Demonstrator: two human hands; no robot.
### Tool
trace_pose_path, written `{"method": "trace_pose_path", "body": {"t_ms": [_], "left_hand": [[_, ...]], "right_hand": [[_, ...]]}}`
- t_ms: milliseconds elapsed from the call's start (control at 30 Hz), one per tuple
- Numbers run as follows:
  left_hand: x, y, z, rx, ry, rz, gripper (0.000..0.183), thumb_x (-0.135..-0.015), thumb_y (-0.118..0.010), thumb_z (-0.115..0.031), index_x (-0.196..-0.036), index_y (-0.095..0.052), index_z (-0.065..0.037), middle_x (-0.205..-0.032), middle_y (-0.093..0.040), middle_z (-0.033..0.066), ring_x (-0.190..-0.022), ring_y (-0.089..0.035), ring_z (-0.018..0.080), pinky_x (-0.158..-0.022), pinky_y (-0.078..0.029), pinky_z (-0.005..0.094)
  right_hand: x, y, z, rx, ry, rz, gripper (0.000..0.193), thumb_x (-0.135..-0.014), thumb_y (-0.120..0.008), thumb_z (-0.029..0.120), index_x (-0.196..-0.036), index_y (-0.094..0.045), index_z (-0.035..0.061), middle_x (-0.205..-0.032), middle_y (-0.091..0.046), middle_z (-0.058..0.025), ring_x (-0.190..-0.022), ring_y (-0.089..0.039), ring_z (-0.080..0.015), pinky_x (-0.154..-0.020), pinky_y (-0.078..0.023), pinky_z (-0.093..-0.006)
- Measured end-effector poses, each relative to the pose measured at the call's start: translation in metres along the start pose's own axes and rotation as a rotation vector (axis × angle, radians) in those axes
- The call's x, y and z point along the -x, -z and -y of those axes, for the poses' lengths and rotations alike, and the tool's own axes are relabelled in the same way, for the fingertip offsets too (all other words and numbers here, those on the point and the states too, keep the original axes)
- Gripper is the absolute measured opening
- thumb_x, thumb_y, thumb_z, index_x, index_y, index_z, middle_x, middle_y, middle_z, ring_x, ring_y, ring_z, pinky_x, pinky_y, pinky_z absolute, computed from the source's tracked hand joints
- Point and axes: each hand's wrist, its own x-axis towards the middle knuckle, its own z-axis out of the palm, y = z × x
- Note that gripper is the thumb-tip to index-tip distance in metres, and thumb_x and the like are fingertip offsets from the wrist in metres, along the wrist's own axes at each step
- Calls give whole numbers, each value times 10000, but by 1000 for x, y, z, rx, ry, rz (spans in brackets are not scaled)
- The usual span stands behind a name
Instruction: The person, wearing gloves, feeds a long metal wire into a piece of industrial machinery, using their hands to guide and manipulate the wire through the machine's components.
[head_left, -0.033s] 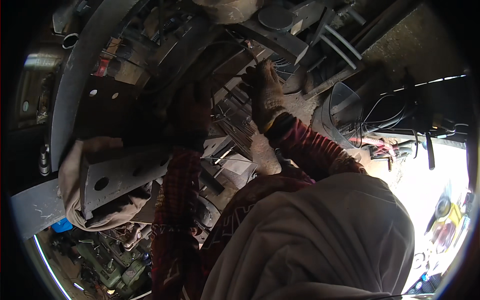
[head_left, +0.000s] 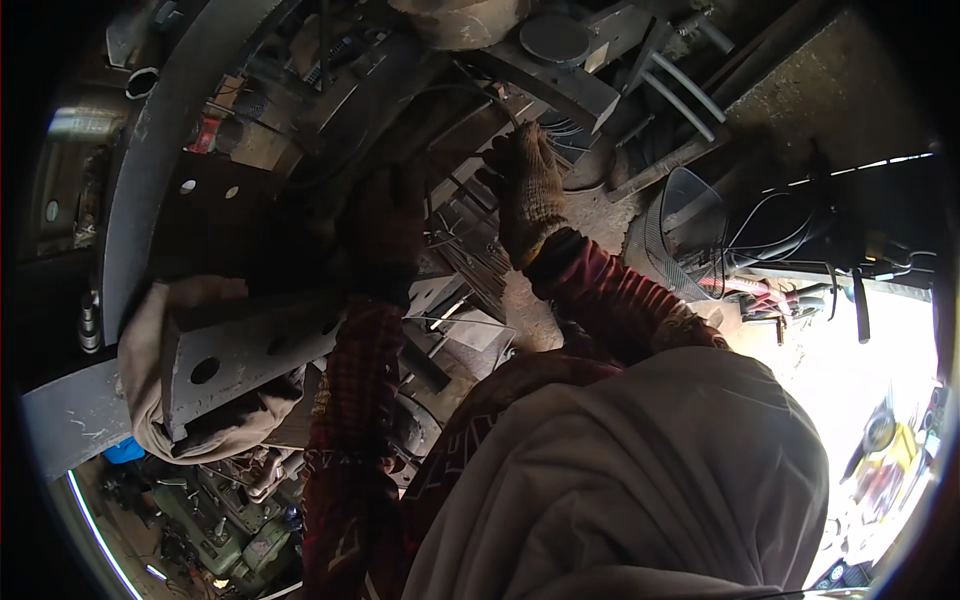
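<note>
My right hand (head_left: 528, 190), in a knitted work glove, reaches forward at the centre with its fingers curled closed. A thin dark cable (head_left: 490, 97) curves down to its fingertips; whatever is inside the fist is hidden. To its left, my left hand (head_left: 385, 215) is also gloved and lies in deep shadow beside dark metalwork. Its fingers hardly show, and I cannot tell what it touches. Between and below the hands lies a bundle of thin metal rods (head_left: 482, 280).
A steel beam with round holes (head_left: 240, 355) stretches across the left, over a brown cloth (head_left: 145, 385). A tall curved steel plate (head_left: 150, 170) stands at far left. On the right are a black mesh basket (head_left: 690, 225) and loose cables. A round metal plate (head_left: 555, 38) sits at the back.
My right hand and forearm have shifted very slightly left. Otherwise the scene looks the same.
</note>
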Motion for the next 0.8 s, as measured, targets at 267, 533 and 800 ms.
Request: {"method": "trace_pose_path", "body": {"t_ms": [267, 533, 800], "left_hand": [[-8, -4, 14, -123, -291, -298, 421, -956, -592, -438, -1203, -656, -103, -1080, -677, 165, -988, -639, 381, -891, -497, 470], [56, 15, -123, 285, -245, -86, 361, -961, -606, -357, -1190, -641, -80, -1067, -675, 189, -983, -655, 367, -850, -515, 449], [103, 71, -93, 89, -147, 185, 282, -960, -593, -251, -1182, -634, -82, -948, -685, 169, -888, -673, 363, -798, -538, 436]], "right_hand": [[-15, 29, -5, 311, -88, 261, 429, -1025, -460, 463, -1110, -542, 50, -989, -693, -163, -819, -692, -288, -729, -541, -421], [58, 85, -21, 810, 617, 301, 379, -937, -624, 316, -1180, -567, 30, -972, -680, -218, -913, -680, -395, -780, -534, -465], [131, 101, 91, 1234, 545, 632, 548, -826, -796, 298, -1269, -590, 50, -1133, -666, -206, -969, -695, -330, -805, -564, -396]]}}
